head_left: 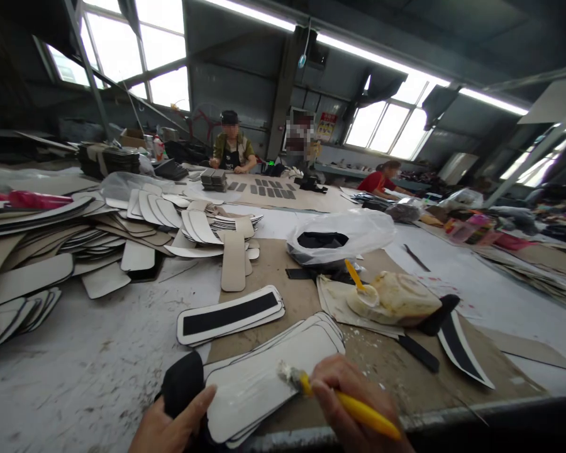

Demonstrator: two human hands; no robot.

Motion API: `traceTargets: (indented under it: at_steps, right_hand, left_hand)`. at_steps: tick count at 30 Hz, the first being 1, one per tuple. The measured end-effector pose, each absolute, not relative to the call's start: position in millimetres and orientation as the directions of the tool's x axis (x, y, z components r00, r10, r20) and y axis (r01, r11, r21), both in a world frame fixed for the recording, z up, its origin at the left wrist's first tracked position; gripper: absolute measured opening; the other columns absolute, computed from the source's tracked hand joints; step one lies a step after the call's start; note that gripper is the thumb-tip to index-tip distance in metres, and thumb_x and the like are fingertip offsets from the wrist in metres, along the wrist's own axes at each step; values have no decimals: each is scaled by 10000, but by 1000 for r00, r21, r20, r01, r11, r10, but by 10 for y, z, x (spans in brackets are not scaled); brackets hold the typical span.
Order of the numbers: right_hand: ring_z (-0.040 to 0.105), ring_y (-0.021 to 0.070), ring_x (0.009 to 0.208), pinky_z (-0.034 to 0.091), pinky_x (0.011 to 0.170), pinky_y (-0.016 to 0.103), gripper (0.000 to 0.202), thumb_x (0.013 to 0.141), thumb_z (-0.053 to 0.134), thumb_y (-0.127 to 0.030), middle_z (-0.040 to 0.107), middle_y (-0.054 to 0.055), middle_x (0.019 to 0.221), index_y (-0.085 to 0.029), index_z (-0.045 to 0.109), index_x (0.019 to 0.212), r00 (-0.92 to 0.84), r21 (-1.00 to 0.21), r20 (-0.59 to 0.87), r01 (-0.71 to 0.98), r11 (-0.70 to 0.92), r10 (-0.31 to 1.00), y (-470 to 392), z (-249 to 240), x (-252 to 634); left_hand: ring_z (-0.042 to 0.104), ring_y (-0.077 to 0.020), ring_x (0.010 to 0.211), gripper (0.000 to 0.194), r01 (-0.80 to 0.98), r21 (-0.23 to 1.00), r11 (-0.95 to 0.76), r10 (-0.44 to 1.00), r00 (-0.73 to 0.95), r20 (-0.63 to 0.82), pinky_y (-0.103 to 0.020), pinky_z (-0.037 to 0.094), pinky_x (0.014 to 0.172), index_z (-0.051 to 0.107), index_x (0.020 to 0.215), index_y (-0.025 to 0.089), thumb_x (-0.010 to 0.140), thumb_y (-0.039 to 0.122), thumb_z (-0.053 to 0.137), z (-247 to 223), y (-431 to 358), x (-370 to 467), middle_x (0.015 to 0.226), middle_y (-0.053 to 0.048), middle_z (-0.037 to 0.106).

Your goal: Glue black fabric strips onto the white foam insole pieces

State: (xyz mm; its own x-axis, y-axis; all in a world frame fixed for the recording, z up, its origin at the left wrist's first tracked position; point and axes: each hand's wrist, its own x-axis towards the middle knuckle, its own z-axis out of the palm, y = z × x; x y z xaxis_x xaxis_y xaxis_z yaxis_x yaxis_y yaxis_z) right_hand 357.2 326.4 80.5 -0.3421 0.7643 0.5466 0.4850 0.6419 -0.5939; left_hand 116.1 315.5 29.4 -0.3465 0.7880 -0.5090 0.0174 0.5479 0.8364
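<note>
My right hand [353, 399] grips a yellow-handled brush [358, 412]. Its bristles rest on the topmost of several stacked white rounded panels [273, 358], where a wet, glossy smear shows. My left hand [172, 425] is closed round a bent black piece of material [183, 380], with its thumb stretched to the near left end of the stack. Just beyond lies another white panel with a black strip [231, 314] along its middle. To the right, a cut-open, stained plastic container [408, 299] holds a white paste and a second yellow-handled tool [355, 275].
Heaps of white and beige panels [198, 226] spread over the left of the table. A clear plastic bag [358, 229] with black pieces stands behind the container. A curved panel [465, 349] lies at right. Co-workers [233, 148] sit beyond the table.
</note>
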Motion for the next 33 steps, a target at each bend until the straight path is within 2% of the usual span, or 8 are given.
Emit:
traceTargets:
  at_steps: [5,9,12,15,17,20,28,33]
  right_hand:
    - [545,163,660,443,565,237,258,885,389,-321,554,24,700,-222,511,679,-188,-696,463,528,487,866,3363,1047,3621]
    - [523,154,560,436,506,238,361,871,366,-462,535,15,593,-223,511,642,-341,-806,220,464,367,914,3461,1164,3412]
    - [388,102,431,340,410,212,396,848,381,-528,411,-39,484,-211,497,642,-430,-887,49,397,237,902,3475,1193,3094]
    - [291,66,425,267,393,190,383,802,459,-549,338,-68,506,-192,504,671,-557,-944,-63,304,132,828,3501,1189,2783]
    - [266,51,414,248,382,180,377,759,522,-543,321,-79,506,-189,466,640,-591,-968,-177,250,-30,787,3510,1203,2626]
    - [254,40,371,217,356,173,377,703,591,-510,285,-105,455,-201,396,612,-531,-945,-326,188,-266,782,3488,1267,2491]
    - [200,35,364,263,407,194,371,692,645,-446,254,-138,394,-213,361,641,-256,-937,-329,-26,-347,909,3523,1346,2776]
    - [170,33,359,272,410,206,424,673,654,-484,224,-141,388,-219,330,607,-138,-949,-313,3,-316,940,3538,1209,3206]
  left_hand:
    - [345,-70,405,404,-149,912,381,858,-310,-409,-204,272,430,557,610,143,644,539,630,521,3048,1025,411,64,412]
    - [417,-60,448,365,-305,893,332,882,-234,-408,-187,313,453,629,742,124,650,476,663,676,2938,923,554,17,547]
    - [395,-53,371,374,-316,889,330,915,-125,-384,-191,270,411,614,590,107,658,472,664,726,2874,910,434,7,508]
    - [379,-53,343,392,-382,858,342,926,-20,-378,-196,246,396,573,486,115,655,455,674,769,2832,935,370,10,460]
    - [377,-53,342,382,-382,851,360,924,19,-383,-195,236,390,581,493,117,637,454,688,810,2811,961,374,9,463]
    - [374,-50,324,399,-280,880,383,922,58,-383,-192,227,377,597,484,108,624,469,691,860,2789,992,358,6,455]
    - [473,-78,370,411,-209,859,468,883,85,-461,-188,313,422,661,596,86,635,495,669,677,2696,912,445,-64,594]
    - [501,-91,402,367,-225,837,499,853,-44,-520,-191,362,443,640,618,99,614,460,704,546,2646,815,486,-67,630]
